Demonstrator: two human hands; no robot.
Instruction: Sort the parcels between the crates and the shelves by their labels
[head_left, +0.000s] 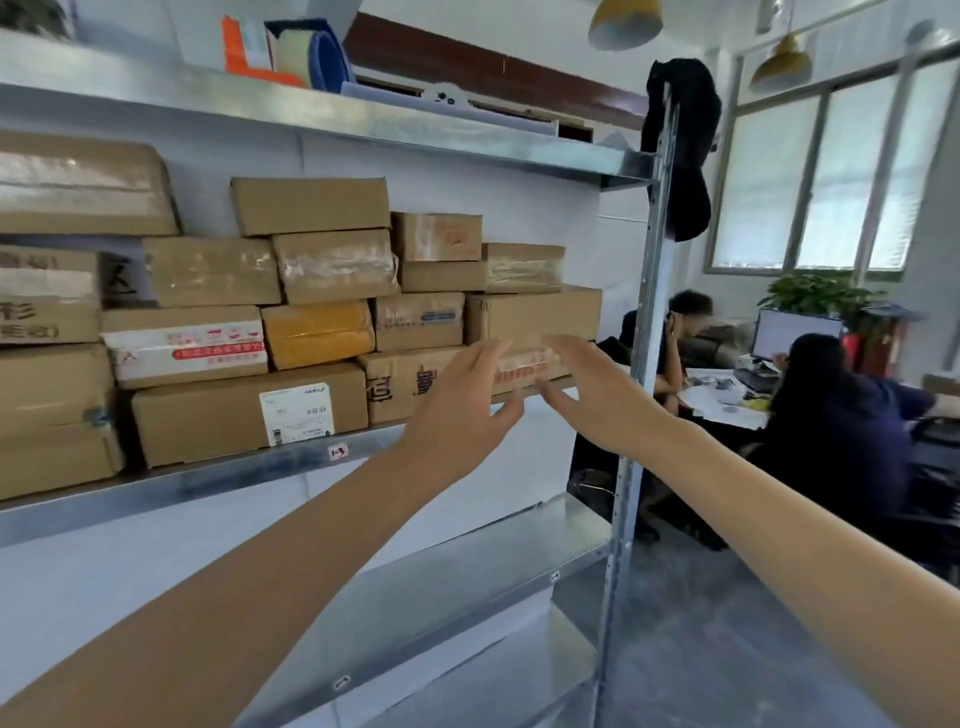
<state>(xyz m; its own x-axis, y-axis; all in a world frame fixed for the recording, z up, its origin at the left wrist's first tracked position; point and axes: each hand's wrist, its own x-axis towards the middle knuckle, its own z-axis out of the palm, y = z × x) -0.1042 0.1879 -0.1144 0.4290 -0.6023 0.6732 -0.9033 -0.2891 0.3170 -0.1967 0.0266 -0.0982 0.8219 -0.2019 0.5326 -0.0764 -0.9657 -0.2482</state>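
Observation:
Several brown cardboard parcels are stacked on a metal shelf (218, 475) at chest height. My left hand (462, 410) and my right hand (592, 395) are both raised with fingers straight and spread, empty, in front of the right end of the stack. Between them shows a flat parcel with red-printed tape (524, 366), lying under a larger plain box (535, 314). I cannot tell whether either hand touches a parcel. A box with a white label (249, 415) lies at the shelf's front, left of my hands.
The shelf's upright post (641, 332) stands just right of my right hand, with a black cloth (683, 150) hung on its top. Lower shelves (447, 582) are bare. Two people sit at a desk (727, 402) on the right. Items sit on the top shelf (311, 111).

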